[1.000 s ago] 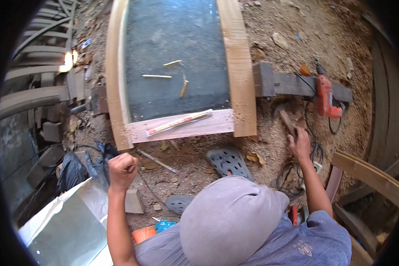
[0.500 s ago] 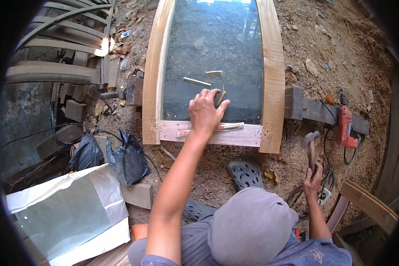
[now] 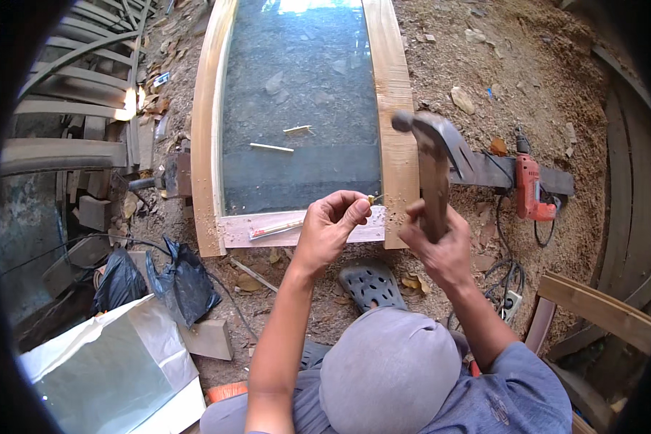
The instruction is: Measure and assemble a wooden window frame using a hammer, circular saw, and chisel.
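Observation:
My left hand (image 3: 330, 230) is closed in a pinch above the bottom rail of a wooden frame (image 3: 392, 130) with a glass pane (image 3: 304, 173). Between its fingertips is a short yellowish wooden stick (image 3: 371, 200), mostly hidden by the fingers. My right hand (image 3: 441, 246) grips the handle of a claw hammer (image 3: 434, 159), its head raised beside the frame's right side. On the glass lie two thin wood strips, one whitish (image 3: 271, 147) and one with a frayed end (image 3: 297, 129). A slim clear plastic packet (image 3: 276, 230) rests on the bottom rail.
A red power drill (image 3: 532, 189) with a cord lies on a dark beam at the right. Black plastic bags (image 3: 184, 282) and a glass sheet in white wrapping (image 3: 108, 369) are at the lower left. Boards (image 3: 600, 304) lean at the lower right. Sawdust covers the ground.
My left hand has lifted the short stick off the glass and come back to the bottom rail's right end. My right hand has raised the hammer up and leftward to the frame. The view has shifted.

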Available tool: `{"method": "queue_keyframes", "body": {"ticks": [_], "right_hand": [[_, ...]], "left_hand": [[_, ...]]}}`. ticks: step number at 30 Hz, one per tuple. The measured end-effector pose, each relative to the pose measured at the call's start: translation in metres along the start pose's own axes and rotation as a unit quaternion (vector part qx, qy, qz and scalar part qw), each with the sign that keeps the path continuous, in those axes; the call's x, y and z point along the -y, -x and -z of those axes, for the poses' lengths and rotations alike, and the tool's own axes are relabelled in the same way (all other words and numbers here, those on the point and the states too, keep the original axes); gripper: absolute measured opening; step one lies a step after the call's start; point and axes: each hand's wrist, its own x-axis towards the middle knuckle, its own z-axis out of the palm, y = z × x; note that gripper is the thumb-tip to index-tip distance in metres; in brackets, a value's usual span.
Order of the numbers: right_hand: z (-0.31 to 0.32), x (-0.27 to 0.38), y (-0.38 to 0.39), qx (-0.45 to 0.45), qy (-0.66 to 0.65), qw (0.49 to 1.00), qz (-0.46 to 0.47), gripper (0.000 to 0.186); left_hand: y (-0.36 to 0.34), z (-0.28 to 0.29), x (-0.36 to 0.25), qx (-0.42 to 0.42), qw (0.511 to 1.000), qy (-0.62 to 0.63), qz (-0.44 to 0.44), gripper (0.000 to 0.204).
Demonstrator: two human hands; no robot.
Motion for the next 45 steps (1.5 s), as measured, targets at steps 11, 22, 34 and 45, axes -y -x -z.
{"method": "queue_keyframes", "body": {"ticks": [11,22,34,45], "right_hand": [[-0.024,-0.013,-0.031,-0.008,-0.127,0.992,-0.015,0.025],[-0.035,-0.013,-0.020,0.020,-0.072,0.997,-0.012,0.024],[-0.029,-0.019,-0.004,0.045,0.017,0.998,0.048,0.018],[0.097,-0.053,0.072,-0.080,0.263,0.961,-0.027,0.029]], "left_hand": [[0.023,-0.019,0.002,-0.040,0.999,0.019,0.010,0.026],[0.027,-0.018,0.023,-0.096,0.967,0.232,0.043,0.021],[0.021,-0.024,0.032,-0.160,0.921,0.354,0.030,0.019],[0.035,0.062,0.009,-0.199,0.922,0.330,-0.022,0.021]]}}
